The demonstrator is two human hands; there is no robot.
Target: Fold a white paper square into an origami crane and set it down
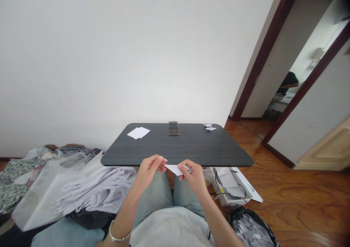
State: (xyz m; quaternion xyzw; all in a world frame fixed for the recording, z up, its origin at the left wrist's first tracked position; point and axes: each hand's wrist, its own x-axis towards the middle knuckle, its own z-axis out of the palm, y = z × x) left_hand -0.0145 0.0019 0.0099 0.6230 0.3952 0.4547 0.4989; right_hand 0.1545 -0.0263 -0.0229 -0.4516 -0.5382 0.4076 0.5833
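A small white folded paper [174, 169] with a pointed left end is held just off the near edge of the dark table, above my lap. My right hand [192, 174] grips its right part between thumb and fingers, covering that end. At the pointed left tip, my left hand [152, 168] has its thumb and fingers pinched together on the paper. Two folded white paper figures with pointed wings, one of them this paper crane [210, 128], stand at the table's far right. On the far left lies a small stack of white paper sheets [138, 132].
A phone [174, 128] lies at the back middle of the dark table [175, 148]. Clothes [101, 190] are piled at the left. A white box with cables [229, 186] and a black bag of paper scraps [253, 227] sit on the floor at the right.
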